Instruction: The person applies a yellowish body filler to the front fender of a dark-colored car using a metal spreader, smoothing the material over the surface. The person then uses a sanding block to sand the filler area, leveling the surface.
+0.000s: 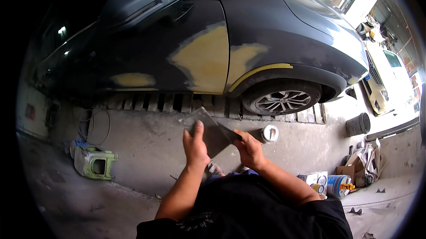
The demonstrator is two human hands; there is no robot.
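The hands (195, 146) have room leftward above the floor (144, 139); the car (262, 23) blocks ahead.

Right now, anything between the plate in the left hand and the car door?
Nothing visible blocks it. The left hand holds the plate short of the slats, which lie low along the car door; the can stands off right.

Workshop interior. The grey concrete floor (146, 134) extends beneath and around the hands (250, 151); a slatted strip (168, 103) crosses it just beyond them. Well beyond the hands, to their right, stands a white vehicle (390, 83) in strong light; far to their left, deep shadow prevails.
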